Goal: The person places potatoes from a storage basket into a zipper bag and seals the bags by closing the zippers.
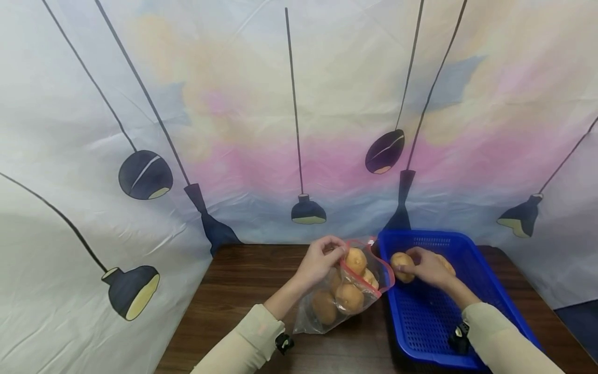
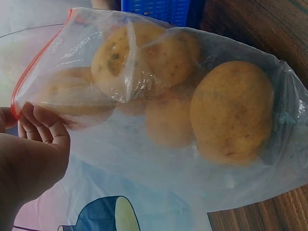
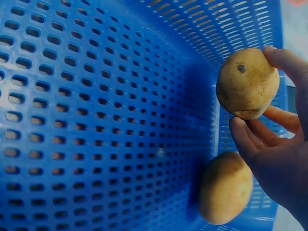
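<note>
A clear plastic zip bag (image 2: 173,178) with a red-edged mouth holds several potatoes (image 1: 349,297) and lies on the table. My left hand (image 1: 322,259) pinches the red rim of the bag at its left side, and the mouth gapes to the right. Over the blue basket (image 1: 406,332), my right hand (image 1: 429,267) grips a potato (image 3: 248,84) between thumb and fingers, near the basket's left wall. Another potato (image 3: 226,187) lies in the basket below that hand; in the head view the hand partly hides it (image 1: 446,264).
Bag and basket stand side by side on a dark wooden table (image 1: 219,311). Behind the table hangs a cloth backdrop (image 1: 261,171) with painted lamps. A small black camera (image 1: 283,343) is worn on my left wrist.
</note>
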Tool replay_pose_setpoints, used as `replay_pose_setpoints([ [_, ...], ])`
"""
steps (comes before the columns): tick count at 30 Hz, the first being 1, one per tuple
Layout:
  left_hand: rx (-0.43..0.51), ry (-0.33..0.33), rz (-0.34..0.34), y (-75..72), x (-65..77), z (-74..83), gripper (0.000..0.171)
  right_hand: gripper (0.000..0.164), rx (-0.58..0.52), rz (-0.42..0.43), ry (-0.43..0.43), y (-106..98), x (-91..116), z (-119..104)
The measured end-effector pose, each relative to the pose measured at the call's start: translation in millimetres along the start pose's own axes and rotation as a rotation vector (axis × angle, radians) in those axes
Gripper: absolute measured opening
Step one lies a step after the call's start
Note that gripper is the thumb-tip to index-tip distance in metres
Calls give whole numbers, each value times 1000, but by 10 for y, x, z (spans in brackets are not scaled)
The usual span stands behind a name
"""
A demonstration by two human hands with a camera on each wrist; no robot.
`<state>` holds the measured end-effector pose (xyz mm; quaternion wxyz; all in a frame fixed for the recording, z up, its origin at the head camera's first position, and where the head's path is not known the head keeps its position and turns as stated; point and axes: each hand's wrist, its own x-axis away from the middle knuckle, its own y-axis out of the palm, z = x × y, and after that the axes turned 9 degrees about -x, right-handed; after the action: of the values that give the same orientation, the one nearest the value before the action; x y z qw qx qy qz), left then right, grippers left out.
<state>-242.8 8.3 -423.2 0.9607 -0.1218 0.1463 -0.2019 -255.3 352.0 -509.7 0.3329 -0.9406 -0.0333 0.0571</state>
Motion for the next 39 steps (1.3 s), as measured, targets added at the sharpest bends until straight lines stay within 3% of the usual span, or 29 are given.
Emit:
replay_pose_setpoints([
  [7, 0, -18, -2, -7, -4, 7, 16, 73, -42, 6, -37, -165, 40, -144],
  [13, -56, -15, 25, -16, -15, 37, 15, 71, -71, 31, -82, -304, 104, -323],
  [21, -96, 25, 38, -31, -45, 95, 14, 73, -157, 23, -93, -416, 209, -674],
  [32, -106, 34, 59, -34, -128, 149, 14, 59, -328, -33, -235, -383, 307, -1153],
  [39, -85, 15, 40, -32, -132, 156, 15, 59, -359, -98, -302, -308, 332, -1338],
])
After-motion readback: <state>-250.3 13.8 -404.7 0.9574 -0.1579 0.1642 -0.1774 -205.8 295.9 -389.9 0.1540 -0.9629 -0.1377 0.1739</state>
